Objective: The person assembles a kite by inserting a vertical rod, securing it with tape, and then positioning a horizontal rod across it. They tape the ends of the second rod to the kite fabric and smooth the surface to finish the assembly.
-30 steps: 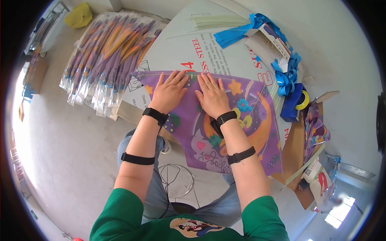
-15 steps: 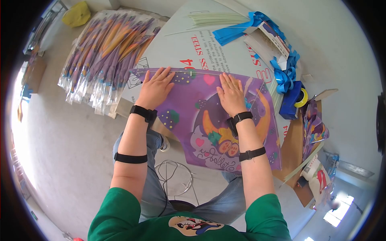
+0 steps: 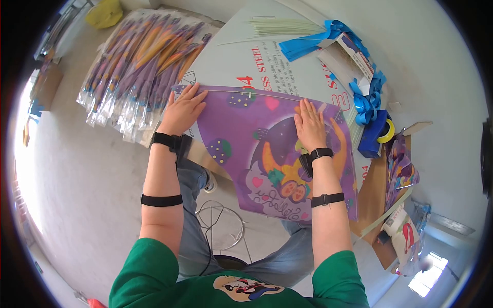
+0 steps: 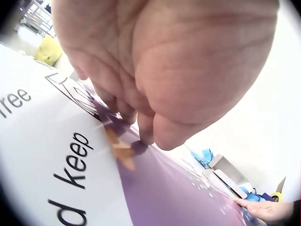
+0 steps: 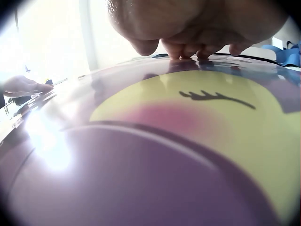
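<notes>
A purple kite [image 3: 231, 123] with a printed cartoon moon and stars lies spread on the film-covered table [image 3: 233, 56], its near part hanging past the table's front edge. A thin pale rod [image 3: 275, 94] runs along its far edge. My left hand [image 3: 181, 112] rests at the kite's far left corner, fingertips on the rod edge. Its palm arches above the sheet in the left wrist view. My right hand [image 3: 310, 127] lies on the right part, fingers straight and pointing away. In the right wrist view its fingertips [image 5: 202, 51] touch the glossy sheet.
Plastic-bagged kites [image 3: 146, 61] are piled at the left. Pale sticks [image 3: 282, 26], blue ribbon [image 3: 303, 45] and an open white box [image 3: 354, 56] lie at the back. At the right are a blue tape dispenser [image 3: 372, 139] and a cardboard box [image 3: 377, 190] holding more purple material.
My hands have slid apart along the kite's far edge from near its middle, the left to the left corner, the right toward the right side. The kite stays nearly in place.
</notes>
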`<state>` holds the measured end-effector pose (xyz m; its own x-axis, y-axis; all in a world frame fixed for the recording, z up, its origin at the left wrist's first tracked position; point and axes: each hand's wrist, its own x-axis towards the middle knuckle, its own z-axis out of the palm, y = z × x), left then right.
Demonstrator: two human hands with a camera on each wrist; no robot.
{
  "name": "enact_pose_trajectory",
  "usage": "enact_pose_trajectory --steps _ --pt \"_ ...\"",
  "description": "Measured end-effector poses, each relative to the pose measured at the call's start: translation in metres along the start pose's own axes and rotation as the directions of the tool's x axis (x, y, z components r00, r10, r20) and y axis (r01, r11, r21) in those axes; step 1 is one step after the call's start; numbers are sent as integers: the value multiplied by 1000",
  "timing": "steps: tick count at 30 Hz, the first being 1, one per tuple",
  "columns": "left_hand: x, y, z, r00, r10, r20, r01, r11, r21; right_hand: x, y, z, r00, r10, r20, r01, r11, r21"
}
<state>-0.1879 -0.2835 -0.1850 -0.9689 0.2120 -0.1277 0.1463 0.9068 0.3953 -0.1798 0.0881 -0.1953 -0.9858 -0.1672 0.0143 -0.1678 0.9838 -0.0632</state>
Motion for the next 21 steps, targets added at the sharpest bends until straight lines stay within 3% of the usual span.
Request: enact_pose_trajectory --steps 9,12,14,21 --pt "-7 -20 -4 996 -77 -37 74 995 -68 0 1 4 1000 -10 -18 11 999 46" --pt "-6 -20 -5 994 -105 -21 105 994 -24 0 -3 2 1000 1 -16 1 998 69" --pt "-2 -17 1 986 -131 -105 139 987 80 2 -4 1 1000 8 -30 -6 997 74" --pt "-1 -13 10 985 -175 -6 175 981 83 0 0 6 998 27 -50 -23 996 84"
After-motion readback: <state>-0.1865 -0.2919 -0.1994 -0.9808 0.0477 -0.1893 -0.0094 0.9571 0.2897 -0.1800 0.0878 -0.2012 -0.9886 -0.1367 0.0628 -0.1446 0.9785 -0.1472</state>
